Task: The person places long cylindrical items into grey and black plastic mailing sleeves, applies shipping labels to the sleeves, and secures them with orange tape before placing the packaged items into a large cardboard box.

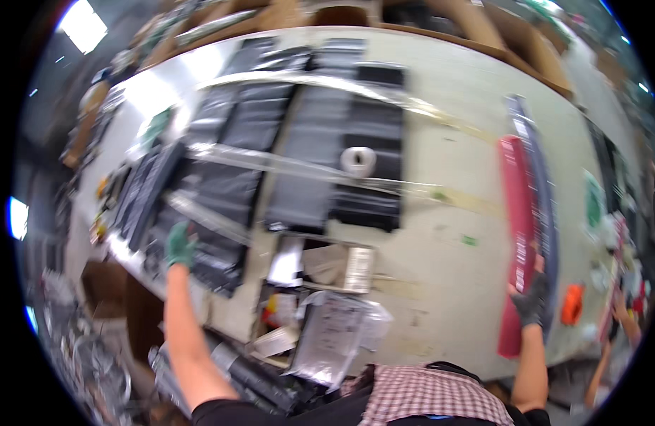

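Observation:
At the left, my left hand [180,246] in a green glove is over the lower part of the black plastic sheets [210,184]. Motion blurs its fingers, so I cannot make out whether it touches or grips them. On the right side of the table my right hand [532,298], in a grey glove with bare fingertips, grips a long red roll [512,213]. Its thumb lies across the red surface and its fingers point up along the roll. Beside it runs a long blue-grey roll [544,184], close against the red one.
A white tape roll [357,162] sits on the black sheets, crossed by clear strips. An open box of papers and pouches [269,312] stands at the near edge. An orange tape roll [571,305] lies far right, near another person's arm [629,323]. Cardboard boxes [476,32] line the back.

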{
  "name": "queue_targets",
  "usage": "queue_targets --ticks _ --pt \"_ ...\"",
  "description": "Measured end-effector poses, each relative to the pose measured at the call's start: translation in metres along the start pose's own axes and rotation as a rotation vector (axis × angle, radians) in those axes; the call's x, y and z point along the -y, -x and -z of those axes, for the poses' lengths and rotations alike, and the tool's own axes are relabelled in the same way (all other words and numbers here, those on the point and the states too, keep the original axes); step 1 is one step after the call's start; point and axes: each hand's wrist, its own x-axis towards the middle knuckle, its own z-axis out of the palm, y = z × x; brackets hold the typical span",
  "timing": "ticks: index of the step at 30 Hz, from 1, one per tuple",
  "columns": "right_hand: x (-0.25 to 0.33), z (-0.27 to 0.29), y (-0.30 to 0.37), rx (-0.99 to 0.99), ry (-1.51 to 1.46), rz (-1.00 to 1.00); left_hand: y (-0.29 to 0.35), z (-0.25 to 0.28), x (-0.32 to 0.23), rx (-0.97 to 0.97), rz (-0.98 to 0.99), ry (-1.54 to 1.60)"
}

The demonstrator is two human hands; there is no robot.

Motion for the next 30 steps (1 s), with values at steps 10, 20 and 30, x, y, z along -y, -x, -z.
queue_targets --ticks 10,20,30 --pt "-0.017 0.006 0.032 -0.046 0.108 -0.015 -0.015 0.014 -0.048 0.482 -0.349 -0.070" --pt "-0.014 0.022 0.050 0.080 0.249 -0.208 0.014 0.043 -0.049 -0.130 -0.306 0.054" --pt "0.225 0.057 -0.013 0.758 -1.471 0.004 0.168 0.255 -0.207 -0.321 -0.078 0.014"
